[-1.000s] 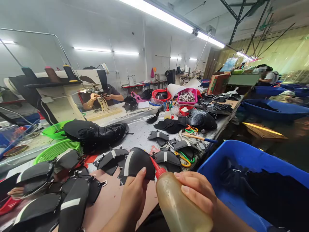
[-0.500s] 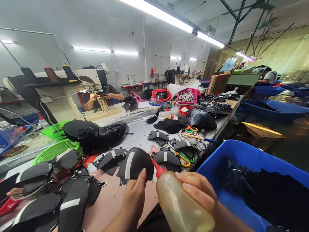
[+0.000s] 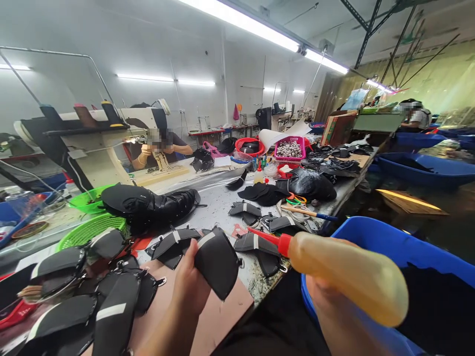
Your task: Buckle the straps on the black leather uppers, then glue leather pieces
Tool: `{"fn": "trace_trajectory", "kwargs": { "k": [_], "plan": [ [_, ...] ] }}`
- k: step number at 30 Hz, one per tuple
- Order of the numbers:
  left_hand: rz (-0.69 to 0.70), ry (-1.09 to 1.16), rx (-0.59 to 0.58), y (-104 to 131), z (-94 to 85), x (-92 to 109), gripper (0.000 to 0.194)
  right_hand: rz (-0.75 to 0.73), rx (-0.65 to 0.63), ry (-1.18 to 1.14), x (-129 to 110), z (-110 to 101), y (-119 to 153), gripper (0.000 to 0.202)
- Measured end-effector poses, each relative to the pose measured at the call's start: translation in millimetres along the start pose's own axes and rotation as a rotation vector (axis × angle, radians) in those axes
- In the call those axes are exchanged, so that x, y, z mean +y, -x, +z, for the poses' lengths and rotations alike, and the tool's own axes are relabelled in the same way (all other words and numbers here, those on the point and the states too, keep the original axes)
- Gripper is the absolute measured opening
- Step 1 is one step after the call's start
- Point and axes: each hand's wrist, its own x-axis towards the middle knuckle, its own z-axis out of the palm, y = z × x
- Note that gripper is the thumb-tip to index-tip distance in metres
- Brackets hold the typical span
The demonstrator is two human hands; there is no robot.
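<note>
Pinched in my left hand [image 3: 191, 282] is a curved black panel [image 3: 218, 262] with a light strip near its upper left edge. My right hand [image 3: 326, 291] is wrapped round a glue bottle [image 3: 349, 272] of yellowish liquid, which lies nearly level, its red nozzle [image 3: 265, 240] pointing left. The nozzle tip is apart from the held panel, over a striped black piece [image 3: 256, 242] on the table. More black pieces with light strips [image 3: 111, 310] lie at the left, around a pinkish board [image 3: 230, 316].
A blue tub [image 3: 371, 230] with black material stands at the right, beside the table edge. Green baskets [image 3: 92, 232] and a black stack [image 3: 148, 202] are at the left. A person's hands [image 3: 144, 155] are at a sewing machine [image 3: 159, 163] behind.
The bottle has moved right and up and turned from steep to nearly level, its nozzle away from the panel. My left hand has shifted left and tilted the panel.
</note>
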Motion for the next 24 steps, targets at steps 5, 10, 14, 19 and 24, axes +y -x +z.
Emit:
{"fn": "trace_trajectory", "kwargs": {
  "k": [5, 10, 14, 19, 24],
  "plan": [
    [-0.010, -0.134, -0.122, -10.4, -6.4, 9.7, 0.024, 0.274, 0.095, -0.425, 1.1, 9.7, -22.6, 0.032],
    [-0.041, -0.251, -0.164, -10.7, 3.8, 8.3, 0.024, 0.416, 0.018, -0.519, -0.3, 9.8, -26.2, 0.029],
    [-0.077, -0.380, -0.225, -12.1, 13.1, 3.0, 0.031, 0.435, -0.057, -0.500, -2.8, 18.4, -29.8, 0.033],
    [-0.075, -0.582, -0.242, -17.5, 21.6, -2.1, 0.031, 0.299, -0.027, -0.504, -10.1, 37.1, -65.0, 0.039],
    [-0.156, -0.685, -0.331, -17.1, 21.4, 8.5, 0.025, 0.208, -0.044, -0.476, -6.2, 32.3, -89.4, 0.045]
  ]
}}
